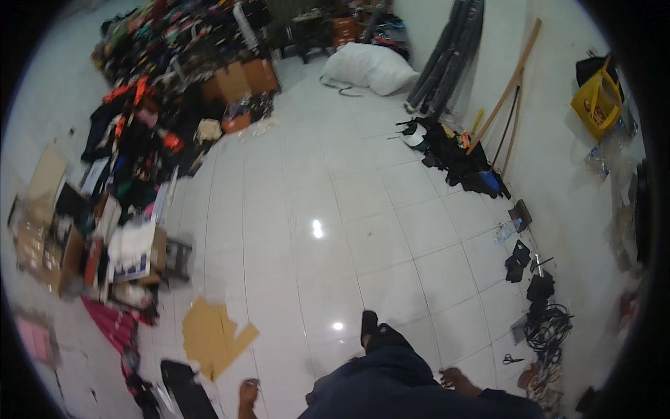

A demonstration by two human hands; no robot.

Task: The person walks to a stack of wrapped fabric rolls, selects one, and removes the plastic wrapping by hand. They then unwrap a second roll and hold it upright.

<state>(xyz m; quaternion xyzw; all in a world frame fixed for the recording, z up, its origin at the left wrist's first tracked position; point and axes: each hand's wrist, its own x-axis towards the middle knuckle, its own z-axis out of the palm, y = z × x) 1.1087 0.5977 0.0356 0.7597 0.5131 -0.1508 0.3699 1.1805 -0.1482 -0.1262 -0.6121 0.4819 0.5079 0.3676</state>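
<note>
My left hand hangs low beside my body, near the bottom of my view, its fingers curled; I cannot tell whether they pinch anything. My right hand is on the other side of my dark top, fingers bent too, and I cannot tell whether they close on something. The two are well apart, with my body between them.

Nearest my left hand, on the white tiled floor, lies a flat tan sheet with an irregular outline, one strip of it jutting to the right. A long black object lies just left of that hand, below the sheet as I see it. On my right side, a pair of scissors rests on the floor, apart from my right hand. Just beyond it sits a coil of dark cable, and past that a clear plastic bottle lies near the right wall.

Farther along, dark rolls and a wooden pole lean against that wall, and a yellow bag hangs on it. Ahead of me a bulging white sack lies on the tiles. To my left are a cardboard box, a magenta cloth and a big mixed heap of cloth, blurred in places.
</note>
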